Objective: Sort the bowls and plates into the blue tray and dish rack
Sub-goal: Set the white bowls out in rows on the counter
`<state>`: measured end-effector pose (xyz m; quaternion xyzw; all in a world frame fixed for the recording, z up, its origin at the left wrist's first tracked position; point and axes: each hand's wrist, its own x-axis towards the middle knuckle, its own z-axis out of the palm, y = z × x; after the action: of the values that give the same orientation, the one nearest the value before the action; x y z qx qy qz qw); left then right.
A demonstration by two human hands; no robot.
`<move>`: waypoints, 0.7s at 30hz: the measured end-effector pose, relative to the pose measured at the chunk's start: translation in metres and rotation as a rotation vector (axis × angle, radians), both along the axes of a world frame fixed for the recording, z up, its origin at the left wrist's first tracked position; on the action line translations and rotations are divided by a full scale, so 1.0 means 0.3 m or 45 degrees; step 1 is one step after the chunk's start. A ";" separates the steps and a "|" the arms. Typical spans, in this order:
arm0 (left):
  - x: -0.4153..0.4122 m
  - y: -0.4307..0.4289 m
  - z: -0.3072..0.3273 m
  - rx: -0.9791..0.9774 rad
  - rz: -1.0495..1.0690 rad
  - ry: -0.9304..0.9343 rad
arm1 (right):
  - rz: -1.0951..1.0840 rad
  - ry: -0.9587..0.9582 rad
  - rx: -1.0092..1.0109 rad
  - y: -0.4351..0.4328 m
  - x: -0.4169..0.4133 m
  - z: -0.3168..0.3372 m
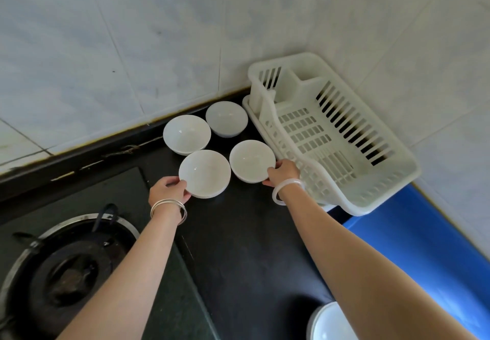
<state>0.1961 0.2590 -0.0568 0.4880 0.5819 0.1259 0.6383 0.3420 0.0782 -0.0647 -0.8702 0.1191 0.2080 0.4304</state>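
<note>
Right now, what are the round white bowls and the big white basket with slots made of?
The round white bowls look like glazed ceramic, or perhaps melamine: they are smooth and glossy, with small glints of light. The white slotted dish rack looks like moulded plastic: it has a dull finish, thin ribs and a rounded rim.

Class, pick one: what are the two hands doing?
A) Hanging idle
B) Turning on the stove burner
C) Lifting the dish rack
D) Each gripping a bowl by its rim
D: the left hand grips the near-left bowl and the right hand the near-right bowl, each at the rim.
</note>
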 end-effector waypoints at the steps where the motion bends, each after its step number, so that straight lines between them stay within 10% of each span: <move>1: -0.001 -0.002 -0.001 0.001 0.001 -0.001 | -0.003 0.012 0.010 0.000 0.001 -0.007; 21: -0.040 -0.119 0.015 -0.397 0.184 -0.248 | -0.464 0.283 0.827 -0.037 -0.097 -0.054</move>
<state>0.1841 0.2233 -0.0522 0.3257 0.5633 0.1264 0.7488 0.3130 0.0670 -0.0810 -0.6253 0.2455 0.2481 0.6980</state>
